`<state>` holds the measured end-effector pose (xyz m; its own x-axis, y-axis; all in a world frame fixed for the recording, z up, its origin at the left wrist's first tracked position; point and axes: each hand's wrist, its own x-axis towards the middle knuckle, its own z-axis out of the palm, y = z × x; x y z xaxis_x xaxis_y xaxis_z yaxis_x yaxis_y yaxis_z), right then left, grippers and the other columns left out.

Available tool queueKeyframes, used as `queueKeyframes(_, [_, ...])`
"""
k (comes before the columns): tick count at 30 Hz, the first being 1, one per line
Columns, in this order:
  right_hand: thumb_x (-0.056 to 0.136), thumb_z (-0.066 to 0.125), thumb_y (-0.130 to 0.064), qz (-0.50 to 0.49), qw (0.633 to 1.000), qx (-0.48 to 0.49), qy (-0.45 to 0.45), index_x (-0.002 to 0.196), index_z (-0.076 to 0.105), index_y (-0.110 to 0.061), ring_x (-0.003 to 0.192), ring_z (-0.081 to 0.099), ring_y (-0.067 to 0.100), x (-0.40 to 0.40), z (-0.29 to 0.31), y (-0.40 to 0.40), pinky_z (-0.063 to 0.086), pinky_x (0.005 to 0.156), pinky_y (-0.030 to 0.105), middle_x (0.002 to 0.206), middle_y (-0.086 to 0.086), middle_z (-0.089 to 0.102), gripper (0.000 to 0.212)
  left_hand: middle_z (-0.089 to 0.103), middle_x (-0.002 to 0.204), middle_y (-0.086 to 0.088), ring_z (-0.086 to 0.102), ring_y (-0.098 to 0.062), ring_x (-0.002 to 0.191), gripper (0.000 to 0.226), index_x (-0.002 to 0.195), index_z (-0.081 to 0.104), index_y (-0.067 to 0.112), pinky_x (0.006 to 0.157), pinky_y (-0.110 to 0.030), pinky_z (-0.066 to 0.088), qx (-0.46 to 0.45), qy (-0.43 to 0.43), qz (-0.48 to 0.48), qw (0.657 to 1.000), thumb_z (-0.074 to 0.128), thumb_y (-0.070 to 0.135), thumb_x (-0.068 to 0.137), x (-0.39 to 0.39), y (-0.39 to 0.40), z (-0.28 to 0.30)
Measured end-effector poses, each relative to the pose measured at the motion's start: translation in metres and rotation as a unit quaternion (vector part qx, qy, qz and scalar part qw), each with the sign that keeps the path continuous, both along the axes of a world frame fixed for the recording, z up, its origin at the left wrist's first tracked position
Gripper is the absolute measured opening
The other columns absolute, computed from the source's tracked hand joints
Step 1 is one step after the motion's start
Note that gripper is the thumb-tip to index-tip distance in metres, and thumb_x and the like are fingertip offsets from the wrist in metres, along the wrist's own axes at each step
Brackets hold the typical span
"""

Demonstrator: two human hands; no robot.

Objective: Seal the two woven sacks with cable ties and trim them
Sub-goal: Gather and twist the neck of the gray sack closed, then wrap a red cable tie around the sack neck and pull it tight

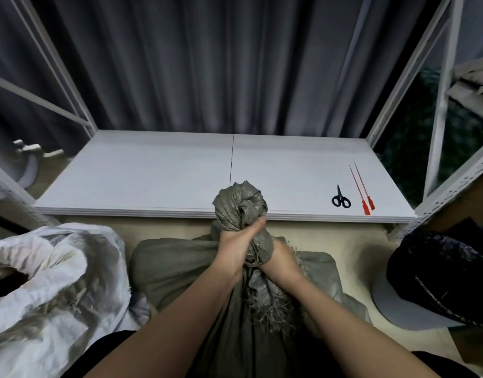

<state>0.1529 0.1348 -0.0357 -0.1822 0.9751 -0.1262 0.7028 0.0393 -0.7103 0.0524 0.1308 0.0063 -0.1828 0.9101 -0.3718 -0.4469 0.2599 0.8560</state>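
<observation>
The grey-green sack (180, 268) stands on the floor directly in front of the desk (153, 175), its mouth gathered into a twisted bunch that rises just above the desk's near edge. Both hands are clamped on that gathered neck: the left hand (236, 245) wraps it from the left with the thumb pressed up against the bunch, and the right hand (282, 257) grips just below and to the right, the two hands touching around the fabric. Frayed threads hang from the sack below the right hand. No tie shows around the neck. On the desk, toward its right near corner, lie black scissors (340, 199), and just to their right two red cable ties (364, 190) lie side by side, heads toward the near edge. Left of the desk's front, on the floor, the white sack (52, 268) slumps with its mouth open and unsealed. To the right of the desk's front sits a dark round bin (439, 274). Behind the desk hangs a dark curtain (207, 64), framed by white metal shelf posts (436, 110).
</observation>
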Motion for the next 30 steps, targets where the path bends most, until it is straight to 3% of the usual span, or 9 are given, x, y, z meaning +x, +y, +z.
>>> queueKeyframes(3, [0.085, 0.053, -0.035, 0.058, 0.997, -0.018, -0.042, 0.087, 0.060, -0.035, 0.092, 0.062, 0.020, 0.006, 0.011, 0.008, 0.049, 0.080, 0.032, 0.104, 0.004, 0.070, 0.007, 0.070, 0.110, -0.013, 0.067, -0.024, 0.099, 0.036, 0.111, 0.066, 0.004, 0.096, -0.036, 0.051, 0.036, 0.095, -0.045, 0.994, 0.075, 0.003, 0.076, 0.002, -0.005, -0.001])
queueKeyframes(5, [0.084, 0.053, -0.024, 0.106, 0.991, -0.014, -0.082, 0.074, 0.054, -0.034, 0.085, 0.059, 0.018, 0.011, 0.017, 0.012, 0.046, 0.074, 0.030, 0.103, 0.008, 0.069, 0.014, 0.070, 0.107, -0.010, 0.066, -0.021, 0.098, 0.034, 0.107, 0.068, 0.006, 0.096, -0.035, 0.051, 0.056, 0.165, -0.047, 0.984, 0.077, 0.002, 0.074, 0.003, -0.007, -0.005])
queueKeyframes(8, [0.083, 0.057, -0.021, 0.143, 0.982, -0.008, -0.126, 0.095, 0.061, -0.025, 0.105, 0.057, 0.022, 0.018, 0.020, 0.016, 0.044, 0.094, 0.037, 0.120, 0.007, 0.063, 0.014, 0.070, 0.104, -0.006, 0.065, -0.018, 0.095, 0.033, 0.106, 0.067, 0.007, 0.094, -0.029, 0.050, 0.073, 0.201, -0.025, 0.977, 0.075, -0.001, 0.074, 0.006, -0.008, -0.007])
queueKeyframes(10, [0.076, 0.057, -0.041, 0.137, 0.982, 0.003, -0.130, 0.120, 0.057, -0.023, 0.118, 0.051, 0.023, 0.017, 0.016, 0.017, 0.041, 0.101, 0.039, 0.128, 0.004, 0.058, 0.047, 0.071, 0.102, -0.007, 0.066, -0.018, 0.092, 0.032, 0.104, 0.068, 0.005, 0.090, -0.027, 0.051, 0.060, 0.178, 0.013, 0.982, 0.073, -0.004, 0.075, 0.007, -0.004, -0.006])
queueKeyframes(13, [0.056, 0.044, -0.067, 0.066, 0.994, 0.021, -0.084, 0.134, 0.045, -0.024, 0.125, 0.044, 0.022, 0.012, 0.002, 0.011, 0.037, 0.104, 0.041, 0.129, 0.001, 0.051, 0.089, 0.071, 0.093, -0.007, 0.065, -0.016, 0.082, 0.025, 0.096, 0.068, 0.007, 0.078, -0.023, 0.053, 0.047, 0.150, 0.043, 0.987, 0.070, -0.005, 0.075, 0.007, 0.005, -0.005])
queueKeyframes(19, [0.060, 0.065, -0.061, -0.044, 0.997, 0.019, -0.058, 0.142, 0.026, -0.028, 0.134, 0.034, 0.017, 0.025, -0.008, -0.010, 0.027, 0.111, 0.041, 0.141, -0.003, 0.042, 0.097, 0.067, 0.081, -0.001, 0.061, 0.003, 0.056, 0.021, 0.085, 0.066, 0.012, 0.057, -0.008, 0.049, 0.041, 0.115, 0.052, 0.991, 0.068, -0.007, 0.076, 0.015, 0.014, -0.002])
queueKeyframes(25, [0.058, 0.061, -0.079, 0.031, 0.996, -0.046, -0.068, 0.151, 0.010, -0.026, 0.143, 0.023, 0.021, 0.035, -0.008, -0.007, 0.023, 0.116, 0.044, 0.155, 0.003, 0.024, 0.119, 0.067, 0.095, -0.009, 0.062, -0.018, 0.084, 0.026, 0.100, 0.066, 0.006, 0.075, -0.022, 0.050, 0.048, 0.132, 0.043, 0.989, 0.069, -0.005, 0.077, 0.009, 0.011, -0.001])
queueKeyframes(28, [0.053, 0.047, -0.090, 0.057, 0.991, -0.067, -0.097, 0.149, 0.013, -0.035, 0.143, 0.025, 0.019, 0.043, 0.013, 0.002, 0.022, 0.116, 0.046, 0.156, -0.001, 0.026, 0.116, 0.067, 0.095, -0.006, 0.062, -0.017, 0.086, 0.025, 0.098, 0.065, 0.010, 0.069, -0.014, 0.050, 0.057, 0.160, 0.025, 0.985, 0.069, -0.003, 0.078, 0.007, 0.014, 0.001])
queueKeyframes(30, [0.056, 0.041, -0.089, 0.049, 0.995, -0.073, -0.040, 0.146, 0.023, -0.036, 0.141, 0.030, 0.018, 0.052, 0.028, 0.012, 0.025, 0.115, 0.044, 0.154, -0.002, 0.031, 0.106, 0.067, 0.094, -0.005, 0.063, -0.017, 0.087, 0.024, 0.097, 0.066, 0.011, 0.065, -0.011, 0.049, 0.047, 0.194, 0.011, 0.980, 0.070, 0.000, 0.077, 0.008, 0.020, 0.000])
